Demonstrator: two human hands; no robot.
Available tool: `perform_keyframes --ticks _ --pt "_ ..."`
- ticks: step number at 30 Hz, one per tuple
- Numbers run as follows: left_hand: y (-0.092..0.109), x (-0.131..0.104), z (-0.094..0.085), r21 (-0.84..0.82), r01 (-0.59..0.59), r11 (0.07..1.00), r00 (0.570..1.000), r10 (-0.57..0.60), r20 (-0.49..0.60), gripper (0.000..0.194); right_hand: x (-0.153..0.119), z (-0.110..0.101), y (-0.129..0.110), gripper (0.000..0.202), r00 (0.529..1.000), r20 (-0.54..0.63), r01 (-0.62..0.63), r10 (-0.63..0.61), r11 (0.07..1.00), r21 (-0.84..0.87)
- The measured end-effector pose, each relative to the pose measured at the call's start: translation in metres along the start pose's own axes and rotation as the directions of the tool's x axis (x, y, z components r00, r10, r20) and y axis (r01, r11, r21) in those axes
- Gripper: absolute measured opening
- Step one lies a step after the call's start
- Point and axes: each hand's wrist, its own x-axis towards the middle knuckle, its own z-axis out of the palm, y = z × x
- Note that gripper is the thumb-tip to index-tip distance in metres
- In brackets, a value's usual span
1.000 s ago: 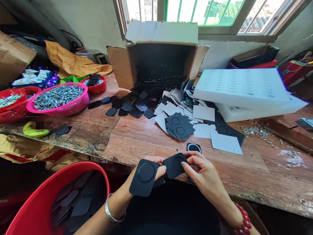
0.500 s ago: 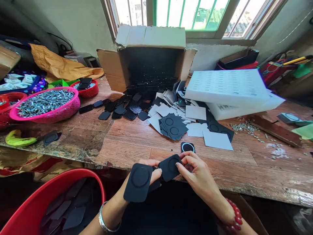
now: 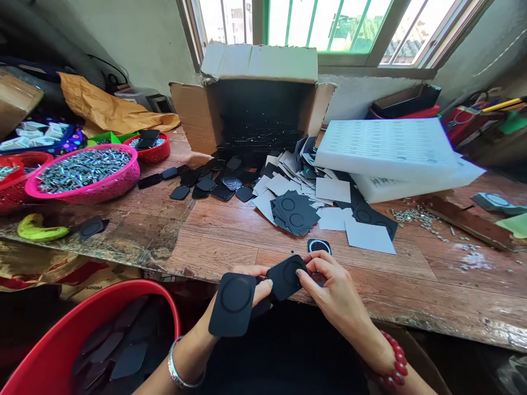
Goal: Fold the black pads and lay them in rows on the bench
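The left hand (image 3: pixel 261 292) is partly hidden, the red tub (image 3: pixel 61 332) cut off below.

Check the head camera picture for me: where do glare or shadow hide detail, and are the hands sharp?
Head view: the window is washed out by glare; the cardboard box is nearly black inside, and the red tub is dim within. Also head view: left hand and right hand look fairly sharp, the black plates dark but readable.

My bench (image 3: pixel 222 236) top is wood-look planks, pretty beat up along the front edge. On it I've got a banana (image 3: pixel 41 229), a pink basket (image 3: pixel 119 185) of metal bits, an open cardboard box (image 3: pixel 261 63), black plates (image 3: pixel 202 185), pale cards (image 3: pixel 333 190) and loose screws (image 3: pixel 418 217).
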Motion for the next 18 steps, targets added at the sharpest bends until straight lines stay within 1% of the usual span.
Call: perform_keyframes --ticks 4,8,10,12,13,15,17,18 --pt "0.002 0.000 -0.001 0.032 -0.024 0.999 0.999 0.025 -0.043 0.032 0.002 0.001 -0.002 0.027 1.000 -0.009 0.015 -0.015 1.000 -0.004" --pt "0.001 -0.001 -0.004 0.023 -0.036 0.999 0.999 0.036 -0.008 0.033 0.005 0.002 -0.001 0.027 0.999 0.005 0.036 -0.036 0.999 -0.024" --pt "-0.002 -0.001 -0.005 0.021 -0.045 0.999 0.999 0.045 -0.010 0.033 0.006 0.001 -0.001 0.028 0.998 0.013 0.056 -0.055 0.996 -0.067" --pt "-0.006 0.000 -0.006 0.011 -0.058 0.998 0.998 0.058 -0.007 0.034 0.007 -0.001 -0.001 0.028 0.995 0.031 0.100 -0.096 0.980 -0.170" --pt "-0.007 0.000 -0.006 0.012 -0.064 0.998 0.998 0.064 0.004 0.034 0.007 -0.003 -0.002 0.027 0.991 0.047 0.135 -0.128 0.959 -0.248" --pt "-0.009 0.000 -0.007 0.033 -0.078 0.996 0.996 0.077 0.036 0.033 0.008 -0.006 -0.005 0.024 0.978 0.088 0.208 -0.188 0.877 -0.432" --pt "-0.010 0.000 -0.006 0.058 -0.095 0.994 0.995 0.093 0.043 0.030 0.010 -0.009 -0.007 0.025 0.970 0.134 0.243 -0.204 0.769 -0.591" --pt "-0.009 0.001 -0.005 0.056 -0.100 0.993 0.994 0.098 0.043 0.029 0.011 -0.010 -0.008 0.028 0.972 0.143 0.236 -0.189 0.728 -0.644"
